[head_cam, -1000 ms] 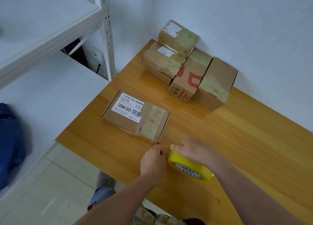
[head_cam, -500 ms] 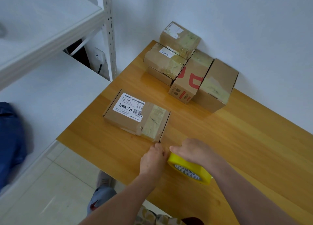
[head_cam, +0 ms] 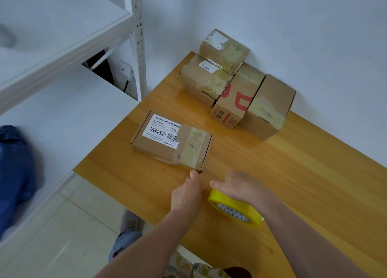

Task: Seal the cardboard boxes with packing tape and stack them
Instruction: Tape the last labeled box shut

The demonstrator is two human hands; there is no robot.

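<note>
The right hand (head_cam: pixel 240 187) lay over the yellow tape roll (head_cam: pixel 234 211) with the fingers curled round its top, and the roll was tilted so that its printed inner core faced the person. Just beside it, the left hand (head_cam: pixel 186 194) had its fingers curled under. Its thumb pointed to the near corner of the flat box (head_cam: pixel 167 145) and was touching it or almost touching it. I could not tell if this hand pinched any tape. The flat box lay on the table (head_cam: pixel 293 173), in front of the hands. Its long axis went from far left to near right, and its taped end pointed right. Further away, at the far corner against the wall, the other taped boxes (head_cam: pixel 270 108) stood close together, some on top of others. A white shelf (head_cam: pixel 136 37) stood left of the table.
</note>
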